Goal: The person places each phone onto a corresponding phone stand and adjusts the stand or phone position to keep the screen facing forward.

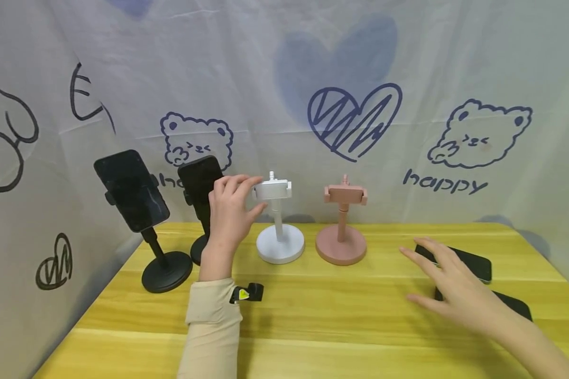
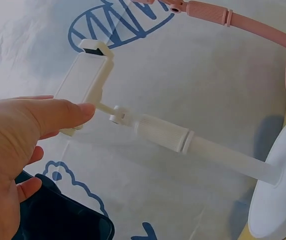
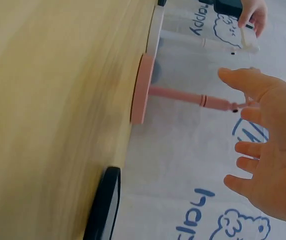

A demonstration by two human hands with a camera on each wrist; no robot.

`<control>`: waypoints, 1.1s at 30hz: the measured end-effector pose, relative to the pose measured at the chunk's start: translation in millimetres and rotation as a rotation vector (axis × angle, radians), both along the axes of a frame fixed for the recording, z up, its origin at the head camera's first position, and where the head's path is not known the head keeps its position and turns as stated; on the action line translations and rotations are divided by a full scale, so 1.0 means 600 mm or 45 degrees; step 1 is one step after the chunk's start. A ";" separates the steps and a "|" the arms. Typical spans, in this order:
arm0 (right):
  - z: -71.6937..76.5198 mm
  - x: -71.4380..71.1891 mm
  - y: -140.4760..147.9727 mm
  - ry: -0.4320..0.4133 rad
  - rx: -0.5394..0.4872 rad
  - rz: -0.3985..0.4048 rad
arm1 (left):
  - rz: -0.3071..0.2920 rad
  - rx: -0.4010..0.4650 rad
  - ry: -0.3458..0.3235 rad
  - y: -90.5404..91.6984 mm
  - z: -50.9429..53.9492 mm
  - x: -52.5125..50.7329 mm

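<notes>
My left hand [image 1: 231, 208] is at the left end of the clamp on a white phone stand [image 1: 281, 243], thumb and fingers on either side of it. In the left wrist view the thumb [image 2: 65, 114] overlaps the white clamp [image 2: 85, 75], partly hiding its near end. My right hand [image 1: 460, 289] hovers over two dark phones at the right, fingers spread and holding nothing. The farther phone [image 1: 474, 263] is partly covered by that hand; the nearer phone [image 1: 514, 305] is mostly hidden beneath the hand and forearm.
A pink phone stand [image 1: 341, 245] stands right of the white one, its clamp bare. At the left, two black stands hold phones upright: one phone [image 1: 131, 189] at the far left, another [image 1: 200, 179] beside my left hand. A printed curtain [image 1: 265, 68] hangs behind the wooden table [image 1: 332, 326].
</notes>
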State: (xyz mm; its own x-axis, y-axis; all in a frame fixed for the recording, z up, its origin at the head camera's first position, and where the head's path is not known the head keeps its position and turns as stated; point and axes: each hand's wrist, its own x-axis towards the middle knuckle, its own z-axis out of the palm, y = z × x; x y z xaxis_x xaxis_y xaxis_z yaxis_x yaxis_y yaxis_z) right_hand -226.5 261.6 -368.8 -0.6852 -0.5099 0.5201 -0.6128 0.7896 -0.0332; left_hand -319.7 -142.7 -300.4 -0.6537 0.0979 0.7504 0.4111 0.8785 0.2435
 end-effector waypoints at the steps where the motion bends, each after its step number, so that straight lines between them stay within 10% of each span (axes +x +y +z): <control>1: 0.000 -0.001 0.005 0.000 0.009 -0.006 | 0.001 0.001 0.001 0.002 0.000 -0.002; 33: -0.032 -0.032 0.095 -0.478 0.153 -0.161 | -0.033 0.041 0.024 -0.002 -0.004 -0.013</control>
